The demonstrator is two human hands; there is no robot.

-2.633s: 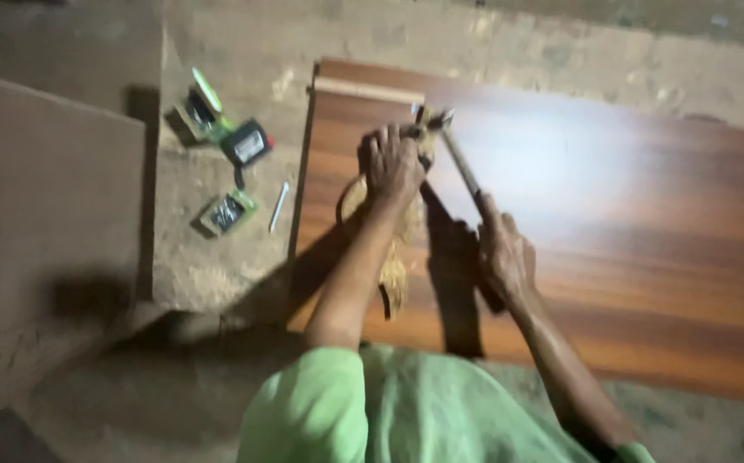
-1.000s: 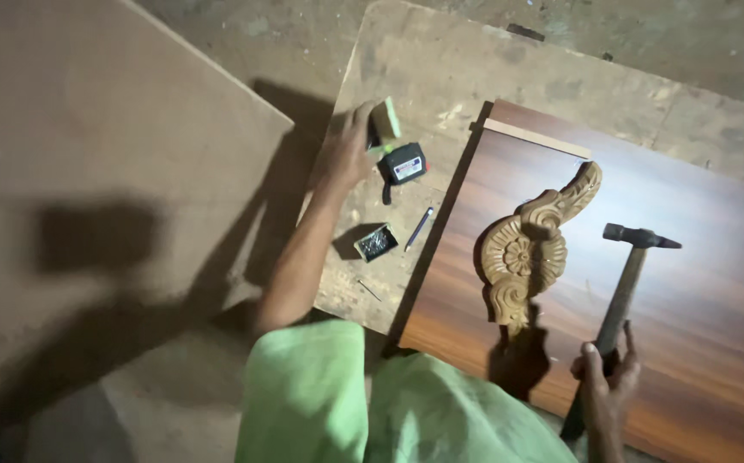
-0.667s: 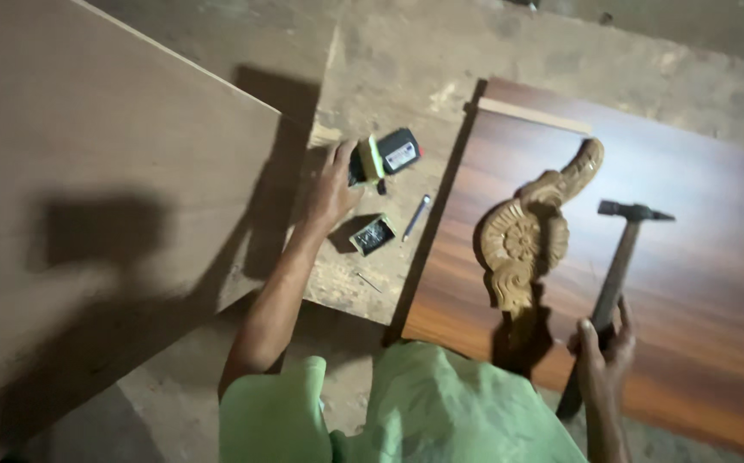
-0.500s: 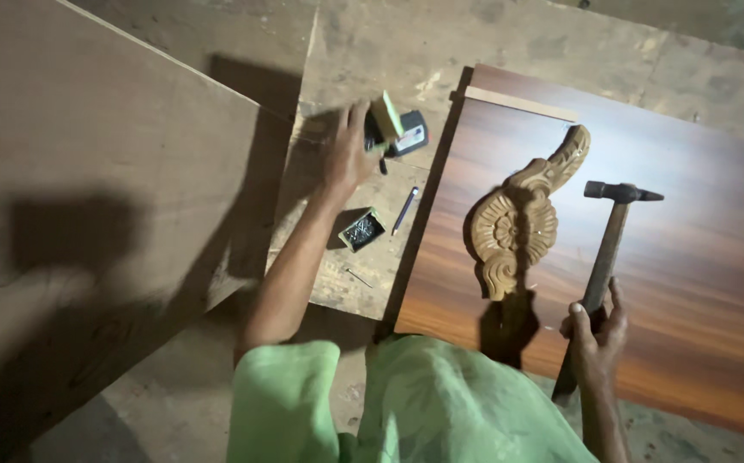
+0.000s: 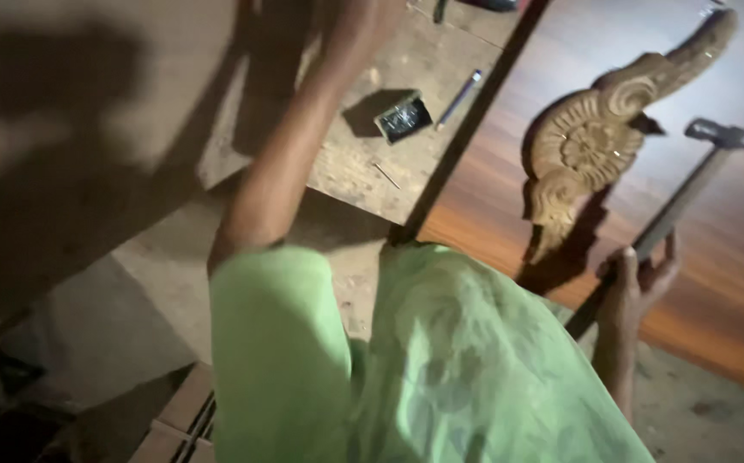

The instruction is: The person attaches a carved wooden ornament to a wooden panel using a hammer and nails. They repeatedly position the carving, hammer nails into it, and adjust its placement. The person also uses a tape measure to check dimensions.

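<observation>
Head view looks down over a green shirt (image 5: 440,369) at a messy work spot, and the picture is a bit blurry. Biggest of all is the big plain board (image 5: 72,146) on the left, leaning flat and pale brown, with a dark shadow on it. Next is the shiny reddish wood panel (image 5: 715,257) on the right, lying flat so it can be worked on. On top of that panel rests the carved wooden ornament (image 5: 590,150), a curly shell shape with a long tail going up to the right; it lies face up, touching the panel.

The right hand (image 5: 633,287) is wrapped tight around the handle of the hammer (image 5: 689,184), low down near the end of the handle, which I think gives a good swing. The metal head points up and to the right, just beside the carved piece and not touching it.

The left arm (image 5: 290,154) stretches far up over the rough workbench top (image 5: 380,171). Its hand goes past the top edge, so I cannot tell if it is open or holding anything.

Small things lie on the bench within easy reach: a little dark open box (image 5: 403,117) with shiny bits inside, a thin silver pen-like stick (image 5: 459,98) near the panel edge, and one loose nail (image 5: 385,175) below the box. No label can be made out on the box
</observation>
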